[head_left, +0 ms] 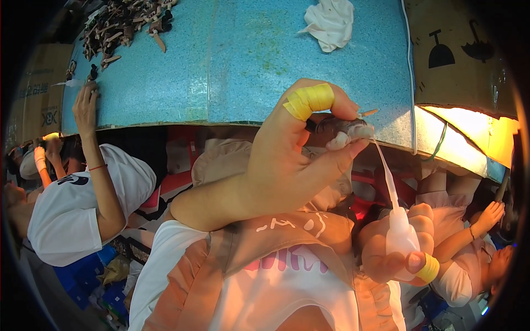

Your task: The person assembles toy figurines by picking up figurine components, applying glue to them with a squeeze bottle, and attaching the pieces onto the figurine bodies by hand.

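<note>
My left hand point(284, 160), with yellow tape on one finger, pinches a small figurine point(343, 131) between thumb and fingertips. The figurine looks dark brown and pale pink; a thin tan piece sticks out beyond my fingers, and much of it is covered by them. Lower on the right, my right hand point(378, 251) is wrapped round a white squeeze bottle point(401, 234), its thumb also taped yellow. The bottle's long thin nozzle point(388, 174) points up, its tip at or very near the figurine's lower right side; whether they touch I cannot tell.
A blue tabletop point(232, 71) lies ahead, with a pile of small figures point(124, 25) at far left and a crumpled white cloth point(330, 25) at far right. Cardboard point(452, 77) borders its right end. Co-workers sit on both sides; the left one's hand point(84, 107) rests at the table edge.
</note>
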`<action>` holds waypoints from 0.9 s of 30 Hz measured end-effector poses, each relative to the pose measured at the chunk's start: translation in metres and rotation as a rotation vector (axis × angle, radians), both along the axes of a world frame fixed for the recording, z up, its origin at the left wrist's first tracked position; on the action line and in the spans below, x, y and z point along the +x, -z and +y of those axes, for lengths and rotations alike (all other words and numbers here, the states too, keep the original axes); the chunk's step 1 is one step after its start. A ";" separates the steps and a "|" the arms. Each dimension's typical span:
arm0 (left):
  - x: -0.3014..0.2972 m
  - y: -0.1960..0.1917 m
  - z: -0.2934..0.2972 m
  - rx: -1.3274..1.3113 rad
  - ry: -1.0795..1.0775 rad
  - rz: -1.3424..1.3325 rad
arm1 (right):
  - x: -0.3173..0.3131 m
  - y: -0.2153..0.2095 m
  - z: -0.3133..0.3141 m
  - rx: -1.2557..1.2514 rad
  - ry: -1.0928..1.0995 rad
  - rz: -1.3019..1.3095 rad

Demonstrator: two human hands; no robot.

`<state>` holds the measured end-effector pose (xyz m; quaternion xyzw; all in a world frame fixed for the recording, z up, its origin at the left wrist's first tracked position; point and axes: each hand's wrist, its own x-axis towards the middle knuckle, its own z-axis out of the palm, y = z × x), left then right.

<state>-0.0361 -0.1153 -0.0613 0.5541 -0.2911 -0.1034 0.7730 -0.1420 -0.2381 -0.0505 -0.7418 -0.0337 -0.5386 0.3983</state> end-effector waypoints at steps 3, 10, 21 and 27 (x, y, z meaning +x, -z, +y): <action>0.000 0.000 -0.001 0.000 -0.001 0.013 | 0.002 -0.006 0.005 0.010 0.016 0.055; -0.004 0.000 -0.002 -0.059 0.053 0.117 | -0.008 0.000 -0.004 -0.048 -0.130 0.049; -0.004 -0.004 -0.006 -0.125 0.112 0.189 | 0.009 0.001 -0.024 0.706 -0.112 0.187; -0.002 0.000 0.003 -0.144 0.035 0.369 | 0.068 0.028 -0.046 0.701 -0.356 0.603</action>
